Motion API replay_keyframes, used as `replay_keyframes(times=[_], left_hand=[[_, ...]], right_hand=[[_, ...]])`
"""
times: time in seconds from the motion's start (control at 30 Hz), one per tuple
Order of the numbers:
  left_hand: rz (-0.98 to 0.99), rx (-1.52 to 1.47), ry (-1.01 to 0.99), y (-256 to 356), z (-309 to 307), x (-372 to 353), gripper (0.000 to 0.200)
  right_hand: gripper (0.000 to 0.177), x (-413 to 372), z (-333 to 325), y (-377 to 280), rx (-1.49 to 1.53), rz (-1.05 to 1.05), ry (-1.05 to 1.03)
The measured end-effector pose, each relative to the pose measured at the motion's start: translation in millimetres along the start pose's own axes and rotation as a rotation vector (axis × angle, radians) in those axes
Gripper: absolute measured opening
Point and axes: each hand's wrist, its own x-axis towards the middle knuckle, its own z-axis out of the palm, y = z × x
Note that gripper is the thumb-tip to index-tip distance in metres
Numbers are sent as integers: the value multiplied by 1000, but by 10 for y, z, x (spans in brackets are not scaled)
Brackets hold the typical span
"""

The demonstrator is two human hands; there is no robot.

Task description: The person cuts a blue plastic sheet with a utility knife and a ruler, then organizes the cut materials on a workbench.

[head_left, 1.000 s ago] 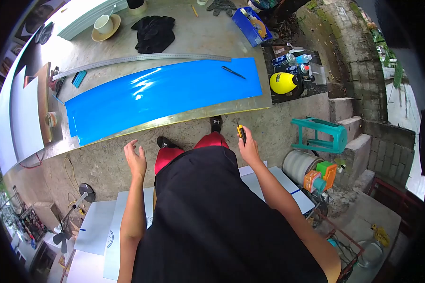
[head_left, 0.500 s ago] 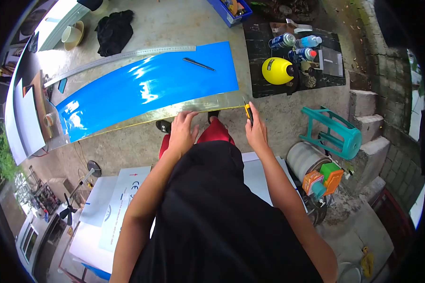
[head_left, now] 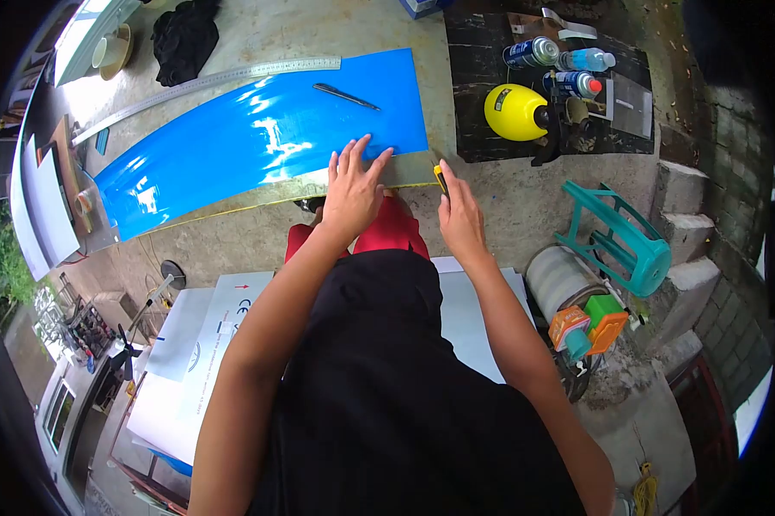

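A long glossy blue sheet (head_left: 232, 142) lies along the near edge of the work table (head_left: 318, 34). My left hand (head_left: 353, 189) is spread, its fingertips on the sheet's near edge toward the right. Closed around a yellow and black cutter (head_left: 441, 179), my right hand (head_left: 462, 215) is just off the sheet's right corner. A black pen (head_left: 346, 95) rests on the blue surface. Along the sheet's far edge runs a metal ruler (head_left: 224, 82). A thin yellow strip (head_left: 224, 211) follows the table's near edge.
On a black board (head_left: 482, 77) at the right are a yellow spray bottle (head_left: 514, 113), cans and a clear bottle. A teal stool (head_left: 615, 232) lies tipped over beside concrete steps (head_left: 684, 225). Black cloth (head_left: 183, 41) and cups lie at the back left. White panels (head_left: 224, 344) are behind me.
My left hand has moved from the table's near edge up onto the blue sheet, with its fingers spread. My right hand has shifted slightly with the cutter. The camera view has shifted.
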Motion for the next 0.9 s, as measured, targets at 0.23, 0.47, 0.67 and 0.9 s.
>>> replay_keyframes(times=[0.23,0.47,0.67,0.9], left_hand=[[14,99,-84,69,119,168,82],[5,142,-134,70,115,198,82],[-5,146,-137,73,142,209,82],[-3,165,-57,148,133,302,78]], right_hand=[[72,68,53,10,-25,23,-5],[71,87,88,25,-15,43,-32],[71,114,86,-7,9,88,-56],[76,138,176,-34,62,57,50]])
